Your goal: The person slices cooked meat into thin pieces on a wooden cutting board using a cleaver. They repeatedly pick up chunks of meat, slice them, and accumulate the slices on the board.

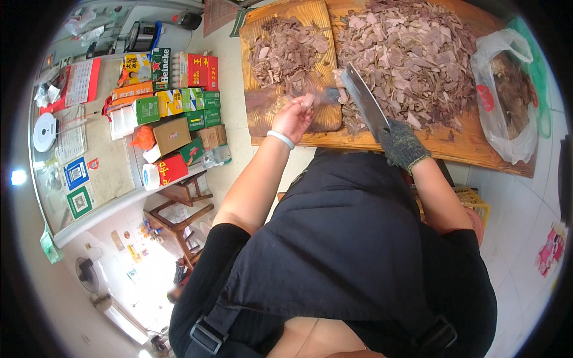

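Note:
My bare left hand (293, 117), with a pale bangle at the wrist, pinches a small slice of meat (307, 101) over the near part of a wooden cutting board (322, 117). Farther back on that board lies a small heap of sliced meat (291, 53). A dark knitted glove covers my right hand (400, 144), which grips the handle of a cleaver (365, 98). Its broad blade points away and leftward, over the edge of a large pile of sliced meat (403, 62) on the wooden table.
A clear plastic bag (512, 96) with brown meat chunks stands at the table's right end. To the left, drink cartons (170, 103) crowd a counter (112, 165). Wooden stools (179, 223) stand beside it. A yellow plastic basket (474, 201) is below the table, at the right.

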{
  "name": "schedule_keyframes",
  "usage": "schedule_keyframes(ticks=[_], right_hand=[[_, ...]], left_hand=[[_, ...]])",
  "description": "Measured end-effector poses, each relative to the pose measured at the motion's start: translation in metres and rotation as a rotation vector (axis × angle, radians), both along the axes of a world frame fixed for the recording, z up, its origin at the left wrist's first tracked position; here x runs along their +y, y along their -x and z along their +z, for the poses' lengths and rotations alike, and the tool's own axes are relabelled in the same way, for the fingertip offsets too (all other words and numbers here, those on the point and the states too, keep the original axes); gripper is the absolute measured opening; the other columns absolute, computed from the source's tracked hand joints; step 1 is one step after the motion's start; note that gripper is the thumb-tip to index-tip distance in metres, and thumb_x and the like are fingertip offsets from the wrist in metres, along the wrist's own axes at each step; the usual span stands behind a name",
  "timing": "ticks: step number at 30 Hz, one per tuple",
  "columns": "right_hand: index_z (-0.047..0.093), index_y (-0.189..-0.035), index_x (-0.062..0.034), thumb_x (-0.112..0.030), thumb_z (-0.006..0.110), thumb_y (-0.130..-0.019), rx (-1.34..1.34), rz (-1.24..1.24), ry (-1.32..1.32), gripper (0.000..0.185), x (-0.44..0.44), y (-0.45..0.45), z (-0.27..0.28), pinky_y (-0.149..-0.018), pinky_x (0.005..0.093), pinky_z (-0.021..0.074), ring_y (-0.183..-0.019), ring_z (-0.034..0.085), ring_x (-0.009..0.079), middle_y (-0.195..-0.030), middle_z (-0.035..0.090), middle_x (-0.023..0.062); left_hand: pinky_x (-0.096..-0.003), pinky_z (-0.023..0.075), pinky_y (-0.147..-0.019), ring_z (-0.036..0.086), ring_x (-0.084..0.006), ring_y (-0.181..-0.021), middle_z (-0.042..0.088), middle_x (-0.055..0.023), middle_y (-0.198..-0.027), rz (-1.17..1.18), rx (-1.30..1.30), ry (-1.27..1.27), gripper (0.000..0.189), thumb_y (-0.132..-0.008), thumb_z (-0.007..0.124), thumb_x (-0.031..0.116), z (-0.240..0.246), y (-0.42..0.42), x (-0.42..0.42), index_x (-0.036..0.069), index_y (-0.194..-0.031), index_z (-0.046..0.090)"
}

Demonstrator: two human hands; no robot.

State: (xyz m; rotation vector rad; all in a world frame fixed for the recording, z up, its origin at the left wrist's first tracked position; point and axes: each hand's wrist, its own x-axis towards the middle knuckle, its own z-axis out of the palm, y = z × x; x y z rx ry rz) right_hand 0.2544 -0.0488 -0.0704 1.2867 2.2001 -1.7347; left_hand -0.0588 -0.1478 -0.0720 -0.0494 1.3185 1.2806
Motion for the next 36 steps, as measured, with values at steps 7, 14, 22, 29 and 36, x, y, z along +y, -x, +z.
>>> schedule_keyframes(ticks=[7,14,22,29,36], right_hand=[[0.065,-0.115,0.0027,-0.022,0.057,-0.096,0.005,-0.041,-0.207,0.032,-0.023,-0.009,0.014,-0.090,0.0508,0.0529,-0.102,0.066,0.0464,-0.103,0.068,0.0292],[0.065,-0.111,0.0020,-0.025,0.058,-0.096,-0.076,-0.045,-0.071,0.032,-0.032,-0.013,0.014,-0.090,0.0520,0.0528,-0.103,0.066,0.0460,-0.103,0.069,0.0289],[0.069,-0.109,0.0013,-0.019,0.053,-0.095,-0.053,0.187,-0.050,0.030,-0.033,0.023,-0.005,-0.089,0.0514,0.0540,-0.099,0.068,0.0453,-0.100,0.070,0.0292],[0.065,-0.113,0.0038,-0.025,0.054,-0.095,-0.122,0.055,0.050,0.035,-0.016,0.015,-0.003,-0.088,0.0496,0.0526,-0.097,0.066,0.0452,-0.103,0.068,0.0297],[0.065,-0.111,0.0055,-0.022,0.055,-0.099,-0.045,-0.062,-0.228,0.031,-0.014,-0.010,0.014,-0.087,0.0526,0.0506,-0.095,0.064,0.0472,-0.101,0.067,0.0294]], left_hand=[[-0.0319,0.0568,-0.082,0.068,-0.0151,-0.090,0.066,-0.0024,-0.097,-0.148,0.130,0.183,0.010,-0.100,0.056,0.005,-0.013,-0.025,0.031,0.012,-0.107,0.058],[-0.0272,0.0505,-0.055,0.066,-0.0140,-0.072,0.066,-0.0040,-0.088,-0.250,0.501,0.464,0.007,-0.098,0.062,0.012,-0.043,-0.033,0.010,0.010,-0.103,0.057],[-0.0264,0.0455,-0.055,0.065,-0.0145,-0.074,0.066,-0.0042,-0.085,-0.214,0.448,0.349,0.005,-0.098,0.063,0.013,-0.033,-0.032,0.008,0.009,-0.099,0.058],[-0.0281,0.0495,-0.074,0.065,-0.0154,-0.087,0.066,0.0001,-0.090,-0.123,0.186,-0.059,0.005,-0.102,0.061,0.011,0.002,-0.013,0.000,0.013,-0.099,0.061],[-0.0353,0.0567,-0.085,0.068,-0.0302,-0.100,0.072,-0.0123,-0.106,-0.712,1.439,-0.254,0.006,-0.086,0.077,0.007,-0.033,-0.017,0.003,0.004,-0.088,0.072]])
